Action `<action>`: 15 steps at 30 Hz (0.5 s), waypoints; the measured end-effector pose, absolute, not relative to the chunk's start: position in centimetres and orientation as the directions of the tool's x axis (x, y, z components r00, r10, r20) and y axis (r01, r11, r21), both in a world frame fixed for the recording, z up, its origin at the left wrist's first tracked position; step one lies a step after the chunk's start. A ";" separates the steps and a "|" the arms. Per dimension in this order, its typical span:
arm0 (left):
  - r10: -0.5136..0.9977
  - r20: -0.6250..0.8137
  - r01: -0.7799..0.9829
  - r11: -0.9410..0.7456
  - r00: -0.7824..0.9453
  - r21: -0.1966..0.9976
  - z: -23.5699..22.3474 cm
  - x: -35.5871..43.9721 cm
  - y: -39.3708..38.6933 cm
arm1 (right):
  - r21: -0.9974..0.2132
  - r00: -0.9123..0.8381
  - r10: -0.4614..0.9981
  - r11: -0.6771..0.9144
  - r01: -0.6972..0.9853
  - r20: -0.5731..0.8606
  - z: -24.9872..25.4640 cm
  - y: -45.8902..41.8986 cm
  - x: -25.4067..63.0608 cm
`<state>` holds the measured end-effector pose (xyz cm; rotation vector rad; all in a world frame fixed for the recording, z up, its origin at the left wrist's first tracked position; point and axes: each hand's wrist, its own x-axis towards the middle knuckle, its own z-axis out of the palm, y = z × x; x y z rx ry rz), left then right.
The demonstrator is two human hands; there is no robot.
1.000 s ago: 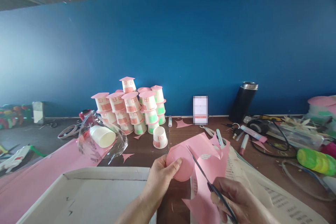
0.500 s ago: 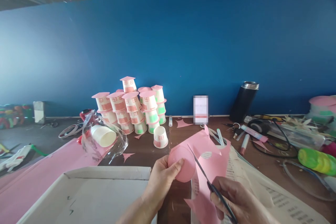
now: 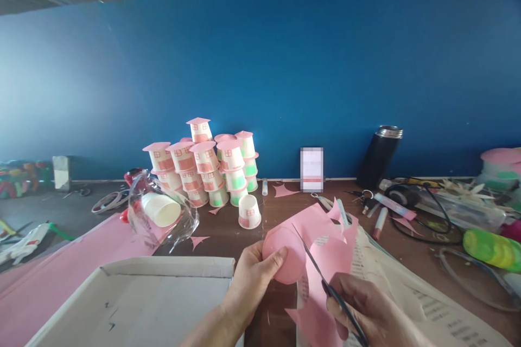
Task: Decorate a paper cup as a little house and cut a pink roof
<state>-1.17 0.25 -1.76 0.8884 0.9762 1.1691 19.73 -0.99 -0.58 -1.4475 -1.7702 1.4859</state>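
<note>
Between thumb and fingers, my left hand pinches a round pink paper disc. My right hand is wrapped round the dark handles of a pair of scissors, whose narrow blades point up and left at the disc's right edge. Under the blades lies a sheet of pink paper with round cut-outs and ragged corners, on top of printed paper. A single white paper cup with a red window drawn on it stands just beyond my left hand.
Stacked paper cups with pink discs stand at the back left. Before them lies a clear plastic bag of cups. A white box lid is at the front left. A black bottle, markers and cables fill the right.
The disc and my left hand have shifted very slightly right. A raised corner of the pink sheet has tipped a little to the right. The scissors look nearly the same.
</note>
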 end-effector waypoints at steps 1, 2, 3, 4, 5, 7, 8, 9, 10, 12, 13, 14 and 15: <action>0.984 -0.143 -0.318 0.169 0.104 0.933 -1.8 -1.2 0.2 | -0.890 -0.378 0.880 -0.102 0.444 -0.289 -0.6 -1.0 19.8; 0.984 -0.142 -0.318 0.168 0.103 0.933 -1.7 -1.2 0.3 | -0.890 -0.384 0.879 -0.091 0.446 -0.283 -0.6 -1.0 19.8; 0.984 -0.143 -0.316 0.170 0.106 0.933 -1.7 -1.2 0.3 | -0.891 -0.393 0.877 -0.080 0.447 -0.276 -0.6 -1.0 19.8; 0.984 -0.143 -0.315 0.170 0.107 0.934 -1.6 -1.2 0.3 | -0.891 -0.400 0.876 -0.070 0.448 -0.270 -0.7 -1.0 19.9; 0.983 -0.144 -0.311 0.172 0.110 0.935 -1.6 -1.2 0.3 | -0.892 -0.406 0.874 -0.063 0.447 -0.265 -0.7 -0.9 19.9; 0.983 -0.145 -0.305 0.172 0.111 0.937 -1.5 -1.2 0.3 | -0.895 -0.410 0.874 -0.059 0.443 -0.261 -0.7 -0.9 20.0; 0.983 -0.145 -0.303 0.172 0.111 0.937 -1.4 -1.2 0.3 | -0.895 -0.410 0.874 -0.060 0.442 -0.261 -0.7 -0.9 20.0; 0.984 -0.143 -0.303 0.169 0.108 0.938 -1.4 -1.2 0.3 | -0.894 -0.405 0.876 -0.064 0.443 -0.263 -0.7 -0.9 19.9; 0.984 -0.143 -0.302 0.169 0.107 0.938 -1.5 -1.2 0.3 | -0.894 -0.398 0.878 -0.068 0.443 -0.264 -0.7 -0.9 19.9; 0.984 -0.146 -0.295 0.170 0.104 0.940 -1.5 -1.2 0.3 | -0.894 -0.384 0.884 -0.079 0.442 -0.268 -0.7 -1.0 19.9; 0.983 -0.149 -0.289 0.173 0.104 0.941 -1.6 -1.3 0.4 | -0.895 -0.379 0.885 -0.085 0.438 -0.269 -0.7 -1.0 19.8; 0.983 -0.150 -0.286 0.173 0.103 0.942 -1.6 -1.3 0.4 | -0.898 -0.378 0.886 -0.090 0.431 -0.270 -0.7 -1.1 19.8; 0.983 -0.152 -0.286 0.175 0.103 0.942 -1.6 -1.3 0.4 | -0.900 -0.378 0.885 -0.093 0.427 -0.271 -0.6 -1.1 19.8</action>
